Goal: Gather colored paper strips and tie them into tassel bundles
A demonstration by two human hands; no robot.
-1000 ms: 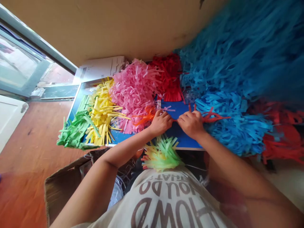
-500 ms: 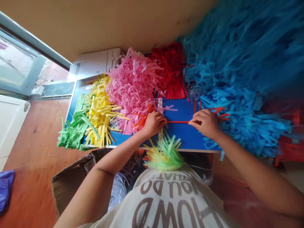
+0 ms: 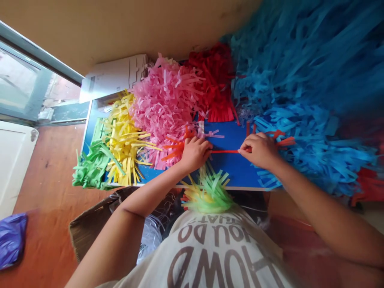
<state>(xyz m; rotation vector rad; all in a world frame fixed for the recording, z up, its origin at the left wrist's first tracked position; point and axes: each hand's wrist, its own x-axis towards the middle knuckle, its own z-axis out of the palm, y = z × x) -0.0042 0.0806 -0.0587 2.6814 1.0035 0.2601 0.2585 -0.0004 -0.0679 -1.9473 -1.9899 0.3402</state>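
Note:
A thin twisted band of orange-red fringed paper (image 3: 225,151) is stretched level between my hands, above the blue tabletop (image 3: 231,172). My left hand (image 3: 196,153) is closed on one end, and loose orange strips (image 3: 177,149) fan out behind it over the pink paper. My right hand (image 3: 259,150) pinches the other end, with orange strips (image 3: 282,138) sticking out past its far side. Below my left hand, a bunch of green and yellow fringe (image 3: 211,190) hangs over the table's front edge against my shirt.
Left of my hands lie piles of pink fringe (image 3: 168,100), yellow fringe (image 3: 123,148) and green fringe (image 3: 96,164). Red fringe (image 3: 214,88) sits behind; blue fringe (image 3: 306,144) fills the right. White sheets (image 3: 114,76) lie at the back left. A cardboard box (image 3: 90,224) stands below the table.
Both hands stay in nearly the same place with the band taut between them. The right fingers have curled slightly more. The view has shifted a little.

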